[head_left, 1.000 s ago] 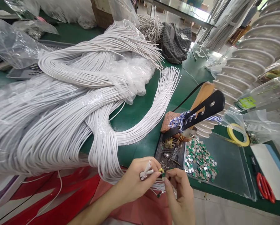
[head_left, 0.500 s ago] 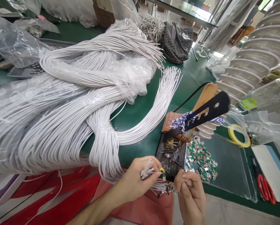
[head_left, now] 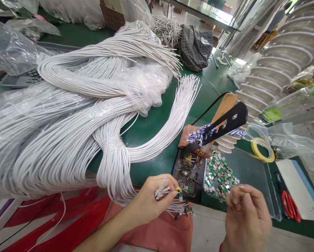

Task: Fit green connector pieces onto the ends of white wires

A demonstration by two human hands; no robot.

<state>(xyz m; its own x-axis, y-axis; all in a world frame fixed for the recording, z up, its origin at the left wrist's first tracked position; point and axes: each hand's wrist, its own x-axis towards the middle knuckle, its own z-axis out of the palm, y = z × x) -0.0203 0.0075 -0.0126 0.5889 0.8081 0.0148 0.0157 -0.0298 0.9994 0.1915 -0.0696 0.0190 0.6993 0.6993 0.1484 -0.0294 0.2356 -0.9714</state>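
My left hand [head_left: 157,197] is closed around several white cables [head_left: 162,190], whose cut ends stick up between the fingers. At its fingertips are a yellow bit and a small green-and-silver connector [head_left: 181,196]. Below that hand hang more white cables with green connectors [head_left: 184,209] on their ends. My right hand [head_left: 247,213] is raised at the lower right with its fingers curled together; anything inside them is hidden. Just beyond it lies a pile of small green-and-silver connectors [head_left: 221,175], beside a dark tray [head_left: 176,175] of metal bits.
Large bundles of white cable [head_left: 64,140] cover the left of the green table. A brick [head_left: 184,136] with a black metal strip [head_left: 227,124] stands behind the tray. A ribbed hose [head_left: 272,70], yellow tape [head_left: 263,157] and red-handled tool [head_left: 290,206] are on the right.
My right hand has moved right, away from my left hand, and now hovers in front of the connector pile. My left hand keeps its hold on the cables. The view has shifted slightly.
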